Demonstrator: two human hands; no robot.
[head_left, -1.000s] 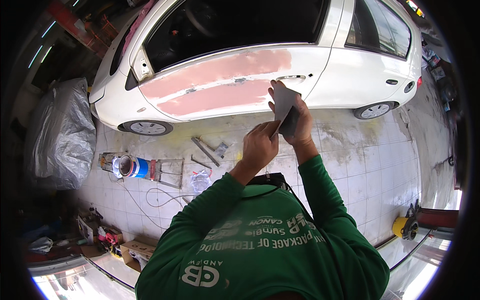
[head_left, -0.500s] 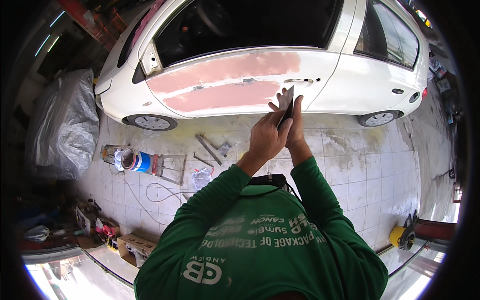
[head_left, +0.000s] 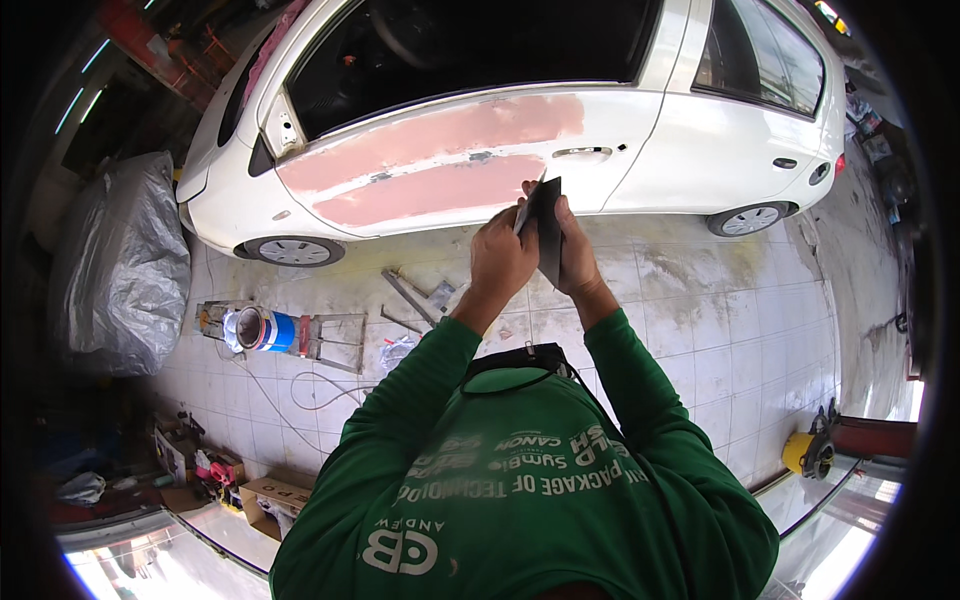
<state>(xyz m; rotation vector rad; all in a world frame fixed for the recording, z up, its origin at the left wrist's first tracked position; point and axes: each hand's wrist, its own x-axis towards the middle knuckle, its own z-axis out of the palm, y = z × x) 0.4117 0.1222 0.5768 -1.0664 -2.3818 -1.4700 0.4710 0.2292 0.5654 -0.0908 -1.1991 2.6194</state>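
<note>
Hands: both are being held up in front of the chest; the left hand (head_left: 503, 258) is pinching the near edge of a dark flat sheet (head_left: 547, 225), and the right hand (head_left: 572, 255) is gripping its far side, fingers closed on it.
Car: a white car (head_left: 700, 150) is standing just ahead, its front door (head_left: 450, 165) patched with pink filler.
Covered bundle: something under grey plastic (head_left: 120, 265) is sitting at the left.
Floor: pale tiles (head_left: 720, 330) are carrying a blue-and-white tin (head_left: 262, 328) in a metal frame, and loose metal bars (head_left: 410, 298).
Sheet: it is standing upright between the two hands, level with the door.
Risk: I judge the sheet could slip or crease, since only fingertips are holding it on the left.
</note>
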